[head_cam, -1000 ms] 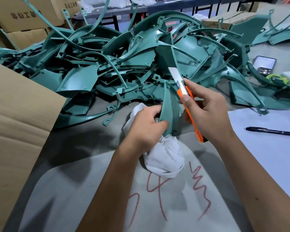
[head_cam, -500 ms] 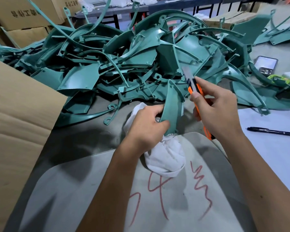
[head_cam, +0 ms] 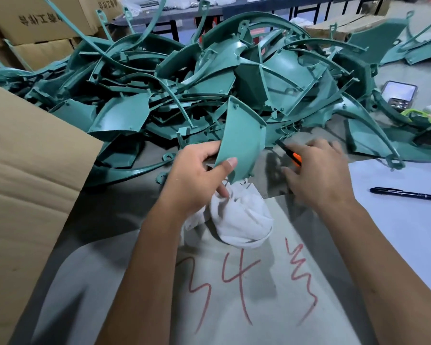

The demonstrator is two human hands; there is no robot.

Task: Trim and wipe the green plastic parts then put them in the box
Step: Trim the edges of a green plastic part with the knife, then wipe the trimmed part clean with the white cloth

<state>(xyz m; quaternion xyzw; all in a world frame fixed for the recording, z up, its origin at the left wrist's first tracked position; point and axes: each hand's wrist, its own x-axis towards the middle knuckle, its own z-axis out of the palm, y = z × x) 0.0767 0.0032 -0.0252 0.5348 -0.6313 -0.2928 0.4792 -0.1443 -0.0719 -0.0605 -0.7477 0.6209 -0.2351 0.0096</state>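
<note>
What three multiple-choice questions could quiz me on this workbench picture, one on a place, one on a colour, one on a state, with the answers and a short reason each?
1. Where does the black pen lie?
A. on the white sheet at the right
B. on the cardboard flap
C. in the pile of green parts

2. What colour is the utility knife body?
A. yellow
B. orange
C. blue

3. What is the left hand doing?
A. resting flat on the table
B. pointing at the pen
C. gripping a curved green plastic panel and a crumpled white cloth

Answers: A, the pen rests on white paper; B, orange shows by the right hand; C, its thumb presses the panel, cloth bunched beneath.
</note>
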